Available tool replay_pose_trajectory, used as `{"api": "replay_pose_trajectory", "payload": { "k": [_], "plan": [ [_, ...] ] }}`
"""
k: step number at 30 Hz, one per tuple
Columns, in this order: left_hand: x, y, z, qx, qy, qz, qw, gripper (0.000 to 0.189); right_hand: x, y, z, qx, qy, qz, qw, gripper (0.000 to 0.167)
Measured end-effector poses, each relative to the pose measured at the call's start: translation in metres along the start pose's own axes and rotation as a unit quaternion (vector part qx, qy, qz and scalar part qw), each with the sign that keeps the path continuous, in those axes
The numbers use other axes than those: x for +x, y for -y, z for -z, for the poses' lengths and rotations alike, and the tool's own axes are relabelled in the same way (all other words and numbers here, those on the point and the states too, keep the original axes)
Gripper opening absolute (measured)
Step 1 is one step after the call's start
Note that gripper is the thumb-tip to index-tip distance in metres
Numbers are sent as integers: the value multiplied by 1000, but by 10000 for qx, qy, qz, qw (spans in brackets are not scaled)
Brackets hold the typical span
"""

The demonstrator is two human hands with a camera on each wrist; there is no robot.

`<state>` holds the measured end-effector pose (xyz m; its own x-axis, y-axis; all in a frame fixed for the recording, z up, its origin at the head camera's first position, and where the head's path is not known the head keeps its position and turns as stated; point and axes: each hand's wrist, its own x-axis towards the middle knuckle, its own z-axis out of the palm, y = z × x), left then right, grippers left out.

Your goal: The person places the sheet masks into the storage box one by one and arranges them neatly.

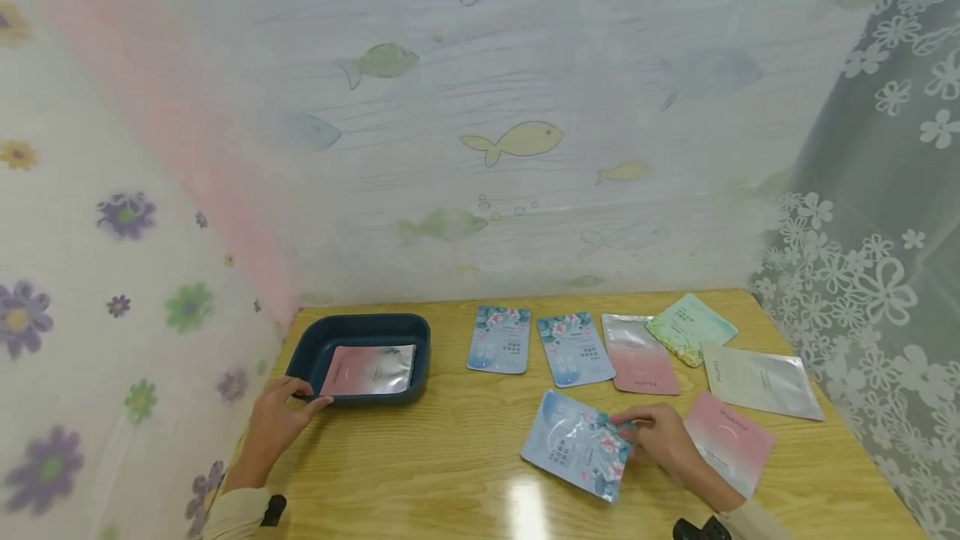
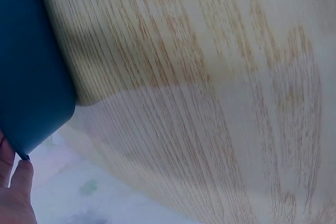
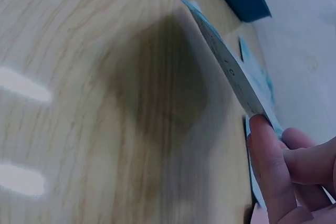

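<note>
At the near left corner of a dark blue basin (image 1: 358, 322), my left hand (image 1: 281, 419) pinches the rim between thumb and fingers. Inside the basin lies a pink and silver sachet (image 1: 371, 369). My right hand (image 1: 660, 438) pinches a blue floral sachet (image 1: 573, 444) by its right edge. In the right wrist view that sachet (image 3: 231, 69) is seen nearly edge-on, raised over the wood and casting a shadow. The left wrist view shows the basin's outer wall (image 2: 31, 61) and part of my left hand (image 2: 18, 192) at its rim.
Two more blue floral sachets (image 1: 498, 340) lie at the back of the wooden table (image 1: 420, 473). To the right are a pink and silver sachet (image 1: 641, 357), a green sachet (image 1: 692, 328), a pale silver-ended sachet (image 1: 765, 380) and a pink sachet (image 1: 731, 442). A fish-patterned curtain (image 1: 517, 215) hangs behind.
</note>
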<state>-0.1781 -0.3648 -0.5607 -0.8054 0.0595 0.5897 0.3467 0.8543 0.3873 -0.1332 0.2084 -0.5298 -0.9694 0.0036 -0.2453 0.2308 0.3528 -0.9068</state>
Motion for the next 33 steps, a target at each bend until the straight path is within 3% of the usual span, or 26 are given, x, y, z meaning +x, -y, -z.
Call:
{"api": "replay_pose_trajectory", "payload": {
  "k": [6,18,33],
  "plan": [
    [0,3,-1,-88,-63,-75,9999,31,5,11,-3,384,274,276,9985,21],
    [1,3,-1,-137,-178,-116,9997,34,23,44,-22,550,827,923,9908,21],
    [0,5,-3,-162,-196,-160,9995,34,45,78,-54,943,1410,1611,9722,20]
  ]
}}
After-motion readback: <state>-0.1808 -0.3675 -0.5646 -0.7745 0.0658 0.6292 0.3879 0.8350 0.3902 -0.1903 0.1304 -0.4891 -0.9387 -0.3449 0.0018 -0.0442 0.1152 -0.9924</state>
